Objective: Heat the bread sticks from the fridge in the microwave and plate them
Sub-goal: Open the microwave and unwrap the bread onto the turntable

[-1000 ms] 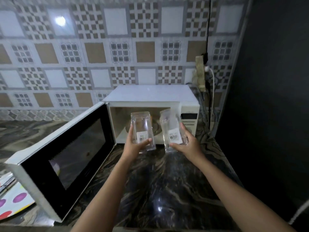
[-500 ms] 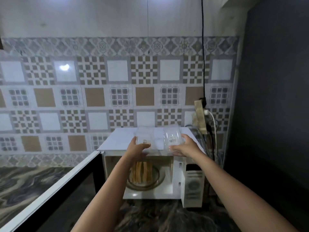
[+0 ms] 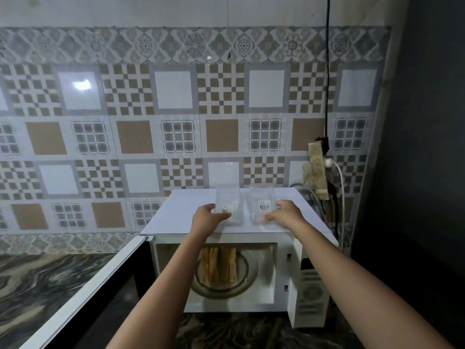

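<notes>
Several bread sticks point(image 3: 219, 267) lie side by side on the glass turntable point(image 3: 247, 270) inside the white microwave point(image 3: 284, 235), whose door point(image 3: 83, 293) is swung wide open to the left. Two clear plastic container halves with barcode labels lie on the microwave's top. My left hand point(image 3: 208, 216) holds the near end of the left half point(image 3: 230, 201), thumb over its label. My right hand point(image 3: 285, 214) holds the near end of the right half point(image 3: 261, 200). My left forearm hides part of the oven opening.
The microwave stands on a dark marbled counter point(image 3: 30, 285) against a tiled wall. A power strip point(image 3: 317, 170) with plugs and cables hangs on the wall behind its right side. A dark surface point(image 3: 415, 172) closes the right.
Both hands lifted the two clear container halves from in front of the oven opening up onto the microwave's top. The view tilted upward, showing the bread sticks inside.
</notes>
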Available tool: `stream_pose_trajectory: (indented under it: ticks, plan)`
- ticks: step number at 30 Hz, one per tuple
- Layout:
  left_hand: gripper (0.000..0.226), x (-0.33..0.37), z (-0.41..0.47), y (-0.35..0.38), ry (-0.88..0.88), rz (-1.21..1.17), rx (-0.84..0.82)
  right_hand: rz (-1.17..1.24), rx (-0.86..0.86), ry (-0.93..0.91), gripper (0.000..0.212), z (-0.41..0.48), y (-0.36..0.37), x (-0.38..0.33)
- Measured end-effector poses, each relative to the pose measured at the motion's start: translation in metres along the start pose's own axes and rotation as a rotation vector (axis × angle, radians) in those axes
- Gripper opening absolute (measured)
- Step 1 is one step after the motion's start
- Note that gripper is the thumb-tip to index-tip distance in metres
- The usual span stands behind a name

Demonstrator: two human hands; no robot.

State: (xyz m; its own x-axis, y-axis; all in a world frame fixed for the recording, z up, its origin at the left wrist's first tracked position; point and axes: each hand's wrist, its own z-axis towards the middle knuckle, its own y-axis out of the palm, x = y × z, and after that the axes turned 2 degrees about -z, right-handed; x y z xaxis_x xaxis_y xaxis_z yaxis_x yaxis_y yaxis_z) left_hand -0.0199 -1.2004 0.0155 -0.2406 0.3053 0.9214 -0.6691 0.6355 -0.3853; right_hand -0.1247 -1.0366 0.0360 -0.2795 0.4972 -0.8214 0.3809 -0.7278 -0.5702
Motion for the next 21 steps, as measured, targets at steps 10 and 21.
stream_pose_trajectory:
  ticks: [10, 21]
  plan:
    - [0.052, -0.006, 0.01, 0.01, 0.018, -0.026, 0.115, -0.056, 0.052, 0.029, 0.03, 0.017, 0.014, -0.005]
    - [0.059, -0.008, -0.008, 0.009, 0.029, -0.029, 0.175, -0.071, 0.042, -0.015, 0.047, -0.006, 0.004, -0.005]
